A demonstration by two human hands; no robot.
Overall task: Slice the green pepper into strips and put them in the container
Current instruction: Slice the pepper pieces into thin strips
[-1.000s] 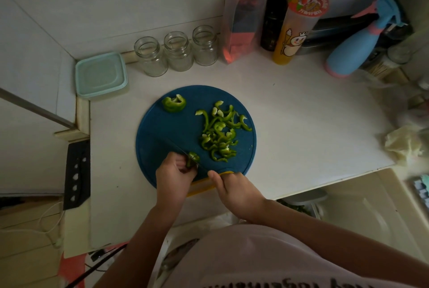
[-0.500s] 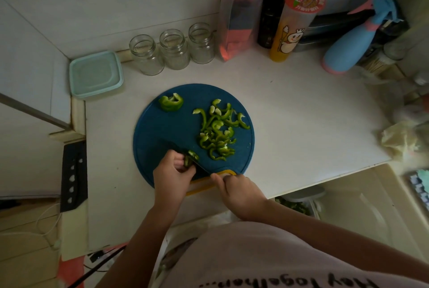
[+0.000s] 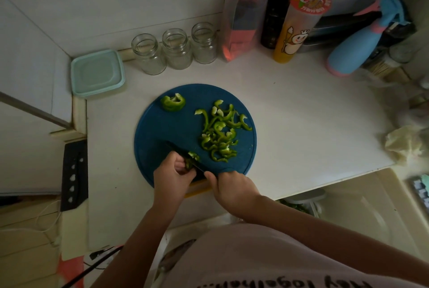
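While my left hand (image 3: 173,177) pinches it with curled fingers, the pepper piece (image 3: 192,160) sits near the front edge of the blue cutting board (image 3: 162,129). My right hand (image 3: 233,189) grips the knife (image 3: 176,148), blade against the piece; the handle is hidden in my fist. Cut strips (image 3: 219,134) are heaped just right of it. The lidded teal container (image 3: 97,74) stands well apart, back-left. There is bare counter (image 3: 313,125) to the right.

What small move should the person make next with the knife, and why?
Probably press the knife down for one more cut: the left hand holds a small pepper piece under its blade, and the right hand grips it.
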